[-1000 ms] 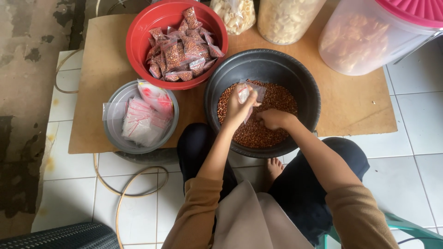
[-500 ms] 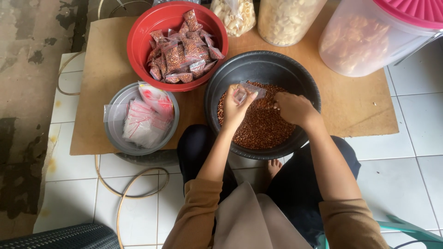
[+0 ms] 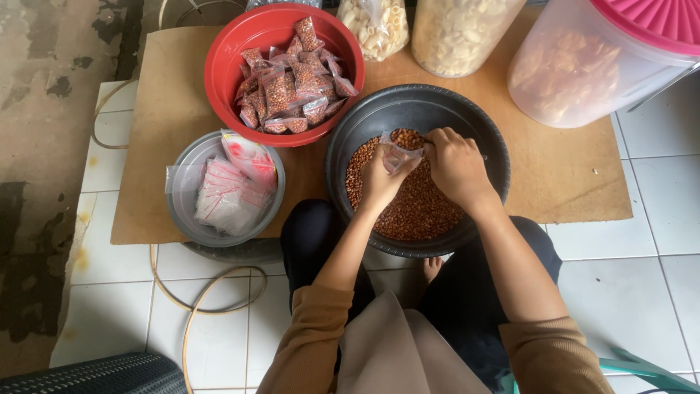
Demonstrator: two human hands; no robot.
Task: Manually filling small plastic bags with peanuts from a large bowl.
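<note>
Both hands work over a black bowl [image 3: 350,138] of reddish-brown peanuts [image 3: 415,208], which sits on a sheet of brown cardboard [image 3: 569,182] laid on the white-tiled floor [image 3: 642,292]. The left hand [image 3: 380,179] is closed on a small clear plastic bag [image 3: 397,152], holding it above the peanuts near the far side of the bowl. The right hand [image 3: 456,164] is just beside it, its fingers pinched at the bag's mouth, so that both hands grasp the same bag between them. To the left of the black bowl, a grey bowl [image 3: 182,211] holds a loose stack of empty clear bags with red strips [image 3: 232,191]. Beyond it, touching the black bowl's rim, a red bowl [image 3: 222,73] is heaped with small filled bags of peanuts [image 3: 292,84]. Along the far edge stand a bag of pale crackers [image 3: 375,25], a clear jar of pale snacks [image 3: 459,33] and a large clear tub with a pink lid [image 3: 583,66]. A cord [image 3: 197,306] loops over the tiles near the person's knees.
</note>
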